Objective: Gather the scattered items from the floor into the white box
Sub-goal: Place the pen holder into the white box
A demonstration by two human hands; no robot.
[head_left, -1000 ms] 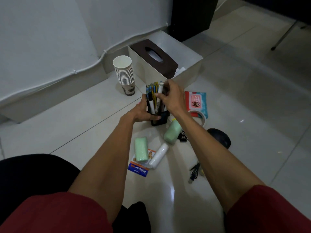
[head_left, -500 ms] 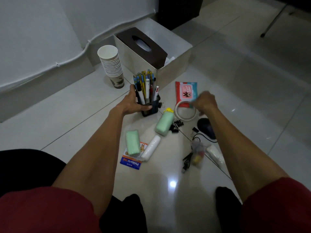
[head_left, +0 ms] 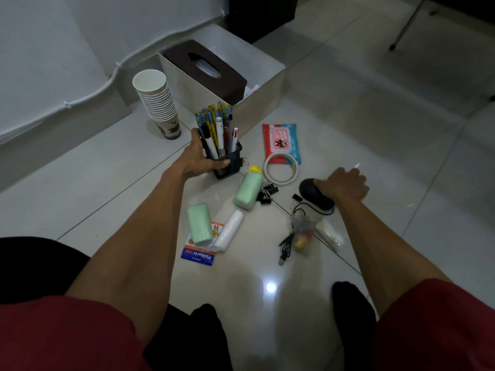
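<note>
In the head view the left hand (head_left: 202, 159) clamps its fingers round the pen holder (head_left: 229, 163), with the white box (head_left: 258, 109) just beyond them; loading it looks like the step in hand. The right hand (head_left: 344, 186) curls over the black mouse (head_left: 317, 198), but I cannot tell whether it grips. Next, the holder must be lifted upright over the box wall.

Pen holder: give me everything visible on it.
The pen holder is a dark, squarish cup, material unclear. It stands upright, seemingly on the tiled floor, just in front of the white box. It is crammed with pens and markers standing on end. The left hand grips its side, thumb across the front.
</note>
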